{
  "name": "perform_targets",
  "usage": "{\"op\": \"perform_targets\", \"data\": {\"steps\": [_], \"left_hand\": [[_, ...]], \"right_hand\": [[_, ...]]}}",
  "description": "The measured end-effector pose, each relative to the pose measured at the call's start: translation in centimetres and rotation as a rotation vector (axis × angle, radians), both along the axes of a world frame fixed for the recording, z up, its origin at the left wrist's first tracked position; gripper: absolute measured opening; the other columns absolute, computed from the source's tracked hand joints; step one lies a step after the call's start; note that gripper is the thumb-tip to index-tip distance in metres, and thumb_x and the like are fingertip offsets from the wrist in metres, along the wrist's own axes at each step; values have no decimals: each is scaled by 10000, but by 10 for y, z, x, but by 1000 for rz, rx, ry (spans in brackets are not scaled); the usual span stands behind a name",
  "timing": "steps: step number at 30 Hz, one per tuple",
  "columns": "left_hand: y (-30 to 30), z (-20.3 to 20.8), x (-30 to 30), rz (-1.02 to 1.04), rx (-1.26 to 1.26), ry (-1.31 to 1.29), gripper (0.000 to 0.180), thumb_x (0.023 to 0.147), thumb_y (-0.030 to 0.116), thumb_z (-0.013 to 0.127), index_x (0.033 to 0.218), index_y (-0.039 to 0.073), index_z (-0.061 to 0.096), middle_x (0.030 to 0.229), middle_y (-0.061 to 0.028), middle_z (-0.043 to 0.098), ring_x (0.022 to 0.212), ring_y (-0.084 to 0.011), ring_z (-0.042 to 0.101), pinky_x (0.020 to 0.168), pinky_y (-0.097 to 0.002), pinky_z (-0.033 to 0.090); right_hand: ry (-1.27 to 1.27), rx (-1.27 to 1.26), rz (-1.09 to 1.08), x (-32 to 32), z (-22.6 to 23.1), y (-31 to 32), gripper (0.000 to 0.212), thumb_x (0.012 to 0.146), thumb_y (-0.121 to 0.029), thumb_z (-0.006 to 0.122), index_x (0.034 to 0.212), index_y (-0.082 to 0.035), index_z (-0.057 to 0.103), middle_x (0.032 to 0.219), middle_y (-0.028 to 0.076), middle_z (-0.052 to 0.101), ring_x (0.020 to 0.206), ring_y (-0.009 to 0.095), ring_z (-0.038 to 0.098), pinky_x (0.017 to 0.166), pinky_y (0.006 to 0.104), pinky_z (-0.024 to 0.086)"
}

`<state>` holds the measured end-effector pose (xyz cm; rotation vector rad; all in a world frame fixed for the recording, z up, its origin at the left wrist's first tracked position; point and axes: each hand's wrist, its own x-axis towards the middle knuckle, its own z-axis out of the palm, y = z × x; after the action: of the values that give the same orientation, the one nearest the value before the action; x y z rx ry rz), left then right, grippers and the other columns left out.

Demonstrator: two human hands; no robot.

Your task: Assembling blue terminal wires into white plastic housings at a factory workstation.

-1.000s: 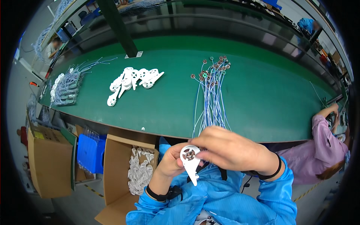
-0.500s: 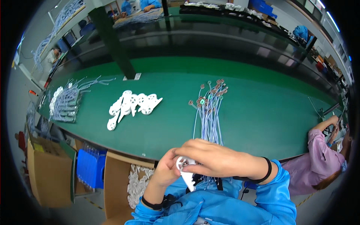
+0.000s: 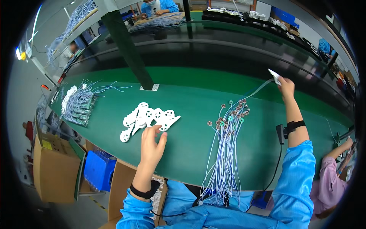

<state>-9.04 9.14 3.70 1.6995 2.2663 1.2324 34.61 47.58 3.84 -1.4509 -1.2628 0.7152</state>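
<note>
My right hand [image 3: 286, 88] is stretched out to the far right, closed on a white plastic part [image 3: 274, 76] with a pale cable [image 3: 259, 89] trailing from it. It is held up at the edge of the dark belt. My left hand [image 3: 151, 148] reaches to the near side of a pile of white plastic parts [image 3: 140, 121], each with a round spoked end and a tapered arm. Its fingers are apart and hold nothing; whether a fingertip touches a part I cannot tell. Between the hands lies a bundle of pale cables [image 3: 225, 160] with small brown and green round ends.
A dark belt [image 3: 213, 49] runs behind the green table [image 3: 183, 149]. A green post [image 3: 129, 53] stands at its edge. Bagged cables [image 3: 80, 107] lie at left, above cardboard boxes [image 3: 57, 168] and a blue bin [image 3: 100, 170]. A co-worker in pink [image 3: 329, 175] sits at right.
My hands have parted from in front of me. The right one has carried the white part far out to the right; the left has moved forward to the pile.
</note>
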Motion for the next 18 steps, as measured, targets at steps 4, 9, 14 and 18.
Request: {"op": "perform_targets", "data": {"steps": [4,9,14,18], "left_hand": [[22,-10,-16,113,-74,101,342,810,156,671,1074,-29,558,918,-161,573,830,-289,560,721,-397,459],[49,-5,-19,165,-146,276,347,828,184,648,1093,-19,556,984,-206,535,906,-348,501,812,-431,425],[43,-28,-34,157,-216,241,363,829,151,621,1152,11,533,1026,-222,506,916,-368,481,833,-443,411],[45,-17,-28,122,-242,-78,496,819,62,594,1282,30,418,1149,-246,452,1004,-372,526,865,-430,445]], "right_hand": [[-235,-225,-316,64,-66,22,341,759,-317,650,706,19,680,606,136,628,477,210,583,519,341,470],[-499,-248,-390,80,-75,34,451,786,-389,651,853,56,675,939,278,643,917,411,623,847,442,475],[-950,-50,-423,5,-32,-19,541,808,-300,648,1169,49,449,1136,260,470,975,433,573,865,449,493],[-607,232,514,-98,0,-122,215,756,-114,616,934,1,650,926,185,595,930,330,564,819,413,478]]}}
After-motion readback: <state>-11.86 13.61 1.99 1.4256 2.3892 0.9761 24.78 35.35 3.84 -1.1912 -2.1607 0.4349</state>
